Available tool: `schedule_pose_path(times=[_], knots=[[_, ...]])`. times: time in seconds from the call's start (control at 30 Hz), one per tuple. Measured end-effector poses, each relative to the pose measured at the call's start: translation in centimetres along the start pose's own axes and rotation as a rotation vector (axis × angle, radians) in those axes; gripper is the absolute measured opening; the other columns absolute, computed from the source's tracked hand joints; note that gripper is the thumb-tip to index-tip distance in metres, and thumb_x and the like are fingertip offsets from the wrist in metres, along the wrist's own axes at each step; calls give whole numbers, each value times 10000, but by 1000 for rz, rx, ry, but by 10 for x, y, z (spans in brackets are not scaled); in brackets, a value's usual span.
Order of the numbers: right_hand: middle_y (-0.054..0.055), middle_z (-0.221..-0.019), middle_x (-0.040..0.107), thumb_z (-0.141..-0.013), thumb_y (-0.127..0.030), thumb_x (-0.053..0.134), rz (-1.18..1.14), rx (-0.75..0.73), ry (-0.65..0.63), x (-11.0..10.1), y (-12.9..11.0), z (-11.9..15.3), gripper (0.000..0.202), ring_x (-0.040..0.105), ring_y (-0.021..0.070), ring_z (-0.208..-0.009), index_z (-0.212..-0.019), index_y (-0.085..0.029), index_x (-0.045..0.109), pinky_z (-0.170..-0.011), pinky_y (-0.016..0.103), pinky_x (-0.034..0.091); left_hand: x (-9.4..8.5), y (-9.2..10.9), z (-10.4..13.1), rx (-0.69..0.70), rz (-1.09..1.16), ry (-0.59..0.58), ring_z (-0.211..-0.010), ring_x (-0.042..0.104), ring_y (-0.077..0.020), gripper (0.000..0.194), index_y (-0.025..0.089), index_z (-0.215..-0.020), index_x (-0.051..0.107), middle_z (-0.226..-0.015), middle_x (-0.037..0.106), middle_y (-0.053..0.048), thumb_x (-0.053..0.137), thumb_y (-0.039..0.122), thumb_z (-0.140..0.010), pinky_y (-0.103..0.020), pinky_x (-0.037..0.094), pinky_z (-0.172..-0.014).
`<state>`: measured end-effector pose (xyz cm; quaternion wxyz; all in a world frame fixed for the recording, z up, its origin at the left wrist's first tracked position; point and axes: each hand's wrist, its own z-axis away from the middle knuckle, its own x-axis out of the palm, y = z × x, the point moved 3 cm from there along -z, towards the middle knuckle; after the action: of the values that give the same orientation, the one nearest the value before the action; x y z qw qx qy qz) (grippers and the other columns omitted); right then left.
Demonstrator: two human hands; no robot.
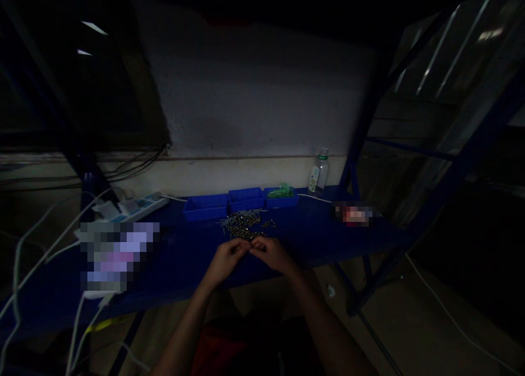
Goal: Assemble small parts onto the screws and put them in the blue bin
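Note:
My left hand [227, 257] and my right hand [271, 252] meet at the fingertips over the front of a dark blue table [184, 264]. Both have their fingers pinched together, and anything between them is too small and dark to make out. Just beyond the fingertips lies a heap of small metal parts [241, 225]. Some look brass-coloured and stubby; others, toward the back, are thin, silvery and pin-like.
Three blue trays [205, 207] line the back, the right one holding green plastic [283, 191]. A clear bottle [319, 174] stands to their right. A power strip [143, 205], white cables [30, 277] and a blurred-out item [118, 256] occupy the left; another blurred-out item [355, 214] lies right.

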<state>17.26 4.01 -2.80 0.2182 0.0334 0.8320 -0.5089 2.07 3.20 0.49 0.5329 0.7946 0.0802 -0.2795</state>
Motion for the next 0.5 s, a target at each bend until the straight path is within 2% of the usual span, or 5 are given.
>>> schedule_pose_path(times=[0.2, 0.33, 0.5], knots=[[10, -788, 656, -792, -315, 566, 41, 15, 25, -1, -3, 1, 140, 610, 134, -728, -846, -194, 612, -666, 234, 456, 1, -3, 1, -7, 9, 13, -740, 604, -172, 225, 157, -847, 653, -803, 681, -34, 513, 323, -788, -237, 448, -670], [16, -810, 656, -819, -314, 532, 39, 37, 70, -5, -5, 1, 158, 614, 135, -750, -901, -194, 593, -674, 235, 454, 2, -6, 0, -11, 31, 32, -715, 592, -164, 230, 160, -849, 641, -780, 665, -25, 499, 334, -798, -228, 440, -640], [11, -790, 657, -847, -286, 488, 13, 38, 75, -6, -5, 2, 156, 615, 126, -732, -948, -194, 563, -670, 229, 448, 4, -7, -2, -8, -2, -14, -713, 590, -161, 203, 161, -835, 642, -772, 660, -18, 495, 294, -790, -221, 429, -637]])
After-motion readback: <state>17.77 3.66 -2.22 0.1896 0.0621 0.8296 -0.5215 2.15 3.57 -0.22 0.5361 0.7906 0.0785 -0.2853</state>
